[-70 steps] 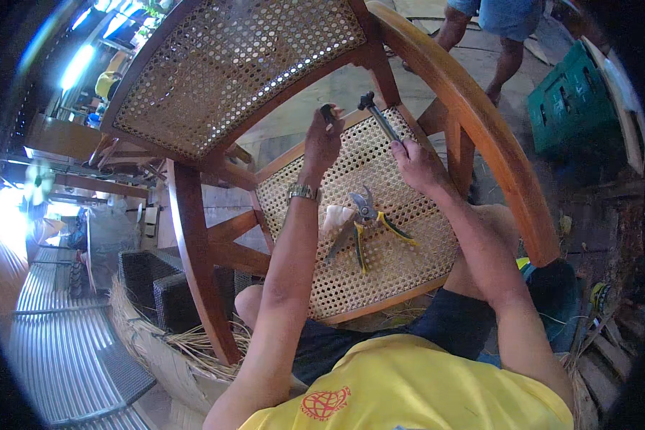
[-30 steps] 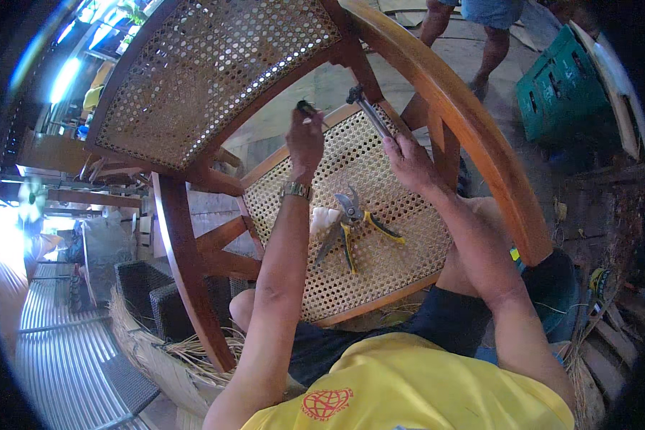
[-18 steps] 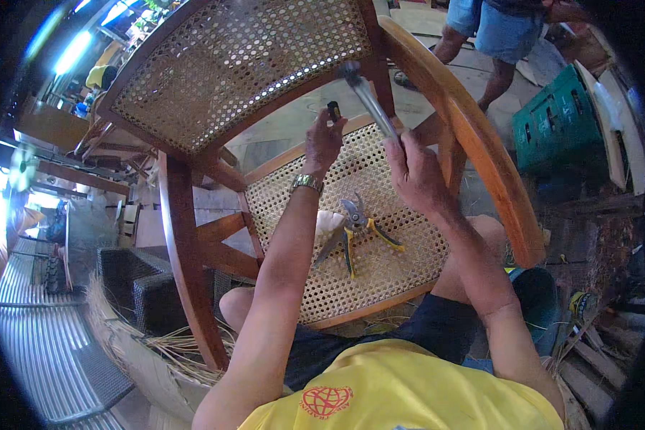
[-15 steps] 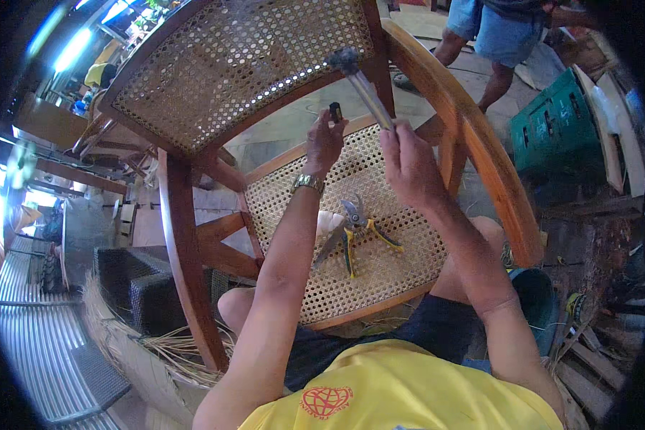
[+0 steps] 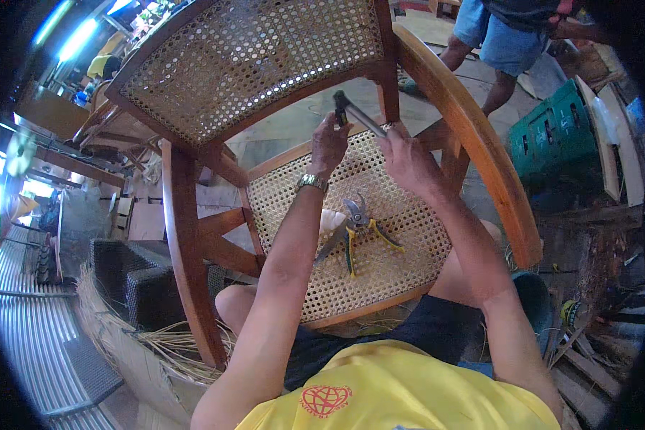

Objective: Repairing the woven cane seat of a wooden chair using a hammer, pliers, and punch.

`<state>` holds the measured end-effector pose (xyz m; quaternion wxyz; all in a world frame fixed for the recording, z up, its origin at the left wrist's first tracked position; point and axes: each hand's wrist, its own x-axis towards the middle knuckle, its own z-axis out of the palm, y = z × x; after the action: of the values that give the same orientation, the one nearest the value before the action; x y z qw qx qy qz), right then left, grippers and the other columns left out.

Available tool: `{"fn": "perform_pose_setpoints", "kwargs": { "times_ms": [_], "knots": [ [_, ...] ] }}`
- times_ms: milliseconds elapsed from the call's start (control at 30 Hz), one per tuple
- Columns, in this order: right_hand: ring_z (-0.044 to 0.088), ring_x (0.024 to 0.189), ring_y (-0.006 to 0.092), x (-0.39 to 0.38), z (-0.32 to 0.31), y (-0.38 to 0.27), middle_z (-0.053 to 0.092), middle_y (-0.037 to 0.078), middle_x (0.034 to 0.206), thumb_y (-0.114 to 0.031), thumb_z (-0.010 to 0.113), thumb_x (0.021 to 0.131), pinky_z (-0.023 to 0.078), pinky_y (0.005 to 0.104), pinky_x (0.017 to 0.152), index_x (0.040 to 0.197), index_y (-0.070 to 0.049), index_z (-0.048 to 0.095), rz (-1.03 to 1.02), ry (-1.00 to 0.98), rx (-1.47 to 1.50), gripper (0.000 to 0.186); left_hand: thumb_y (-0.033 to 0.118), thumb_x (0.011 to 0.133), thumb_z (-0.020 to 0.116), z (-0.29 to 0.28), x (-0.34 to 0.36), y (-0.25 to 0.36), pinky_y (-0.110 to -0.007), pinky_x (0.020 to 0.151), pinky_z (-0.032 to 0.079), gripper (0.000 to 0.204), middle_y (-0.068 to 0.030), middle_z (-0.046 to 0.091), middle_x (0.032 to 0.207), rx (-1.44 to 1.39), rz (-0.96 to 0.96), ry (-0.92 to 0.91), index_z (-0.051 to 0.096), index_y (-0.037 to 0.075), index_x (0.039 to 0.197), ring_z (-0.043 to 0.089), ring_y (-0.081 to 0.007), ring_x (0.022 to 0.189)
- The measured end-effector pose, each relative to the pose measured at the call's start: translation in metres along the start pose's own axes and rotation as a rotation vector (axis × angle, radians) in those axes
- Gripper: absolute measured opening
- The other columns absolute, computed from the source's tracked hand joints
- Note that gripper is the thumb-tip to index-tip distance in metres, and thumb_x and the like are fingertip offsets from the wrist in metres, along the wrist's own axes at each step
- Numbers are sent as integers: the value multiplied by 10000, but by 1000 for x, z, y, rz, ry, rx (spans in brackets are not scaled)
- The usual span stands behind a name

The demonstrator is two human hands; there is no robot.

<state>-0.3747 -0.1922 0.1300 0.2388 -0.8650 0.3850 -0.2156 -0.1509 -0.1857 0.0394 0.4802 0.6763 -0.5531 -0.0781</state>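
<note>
A wooden armchair with woven cane stands in front of me, its cane seat [image 5: 401, 265] between my knees and its cane back [image 5: 265, 57] beyond. My right hand [image 5: 410, 159] is closed round the handle of a hammer [image 5: 365, 120]. The hammer's head is at the top of a short dark tool [image 5: 340, 117] with a yellowish mark, which my left hand [image 5: 328, 147] grips upright at the seat's far edge. That tool's lower end is hidden, so its kind cannot be told. Pruning shears [image 5: 358, 222] with yellow-and-dark handles lie on the seat beside a blade [image 5: 331, 244] and a white lump [image 5: 331, 221].
The chair's curved right armrest [image 5: 480, 136] rises beside my right arm. Loose cane strips [image 5: 175, 344] lie at the left near a dark woven piece [image 5: 150, 287]. A green crate [image 5: 548, 136] sits at the right. Another person [image 5: 505, 43] in blue shorts stands beyond the chair.
The hammer has come down from its raised position onto the tool in my left hand. My right hand has lowered with it, while my left hand stays nearly in place.
</note>
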Motion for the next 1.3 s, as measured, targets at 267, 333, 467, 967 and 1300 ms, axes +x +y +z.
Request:
{"fn": "perform_pose_setpoints", "kwargs": {
  "times_ms": [267, 333, 467, 967, 1300],
  "knots": [
    [641, 881, 476, -31, 42, 76, 640, 284, 856, -418, 427, 1019, 483, 542, 726, 1147, -31, 529, 170, -3, 176, 420, 170, 936, 666, -10, 18, -13, -370, 737, 525, 222, -114, 692, 992, -141, 31, -209, 581, 45, 1100, 669, -224, 865],
    [644, 866, 464, -35, 50, 84, 641, 270, 849, -417, 433, 1018, 476, 528, 722, 1133, -27, 541, 202, 0, 182, 421, 177, 969, 635, -22, 31, -16, -332, 789, 531, 212, -84, 706, 1054, -299, 27, -392, 594, 49, 1132, 657, -152, 901],
    [641, 766, 397, -25, 54, 79, 631, 228, 800, -418, 446, 1017, 461, 487, 678, 1017, -3, 580, 228, -99, 228, 437, 173, 979, 611, -31, 37, -7, -342, 866, 518, 153, -62, 699, 1026, -174, 63, -562, 590, 55, 1075, 659, -173, 956],
    [621, 716, 305, -18, 60, 76, 603, 165, 739, -414, 444, 1022, 462, 435, 674, 920, 6, 605, 394, -20, 443, 462, 117, 960, 649, 2, 8, 3, -272, 731, 483, 164, -20, 655, 975, -10, -137, -185, 579, 67, 1100, 564, -70, 846],
    [614, 730, 304, -23, 48, 71, 587, 178, 747, -447, 434, 1014, 463, 444, 690, 927, 15, 581, 370, -43, 352, 493, 235, 900, 698, -1, 6, 16, -438, 632, 532, 270, -172, 694, 832, 236, 91, -31, 555, 24, 988, 688, -354, 735]
  ]
}}
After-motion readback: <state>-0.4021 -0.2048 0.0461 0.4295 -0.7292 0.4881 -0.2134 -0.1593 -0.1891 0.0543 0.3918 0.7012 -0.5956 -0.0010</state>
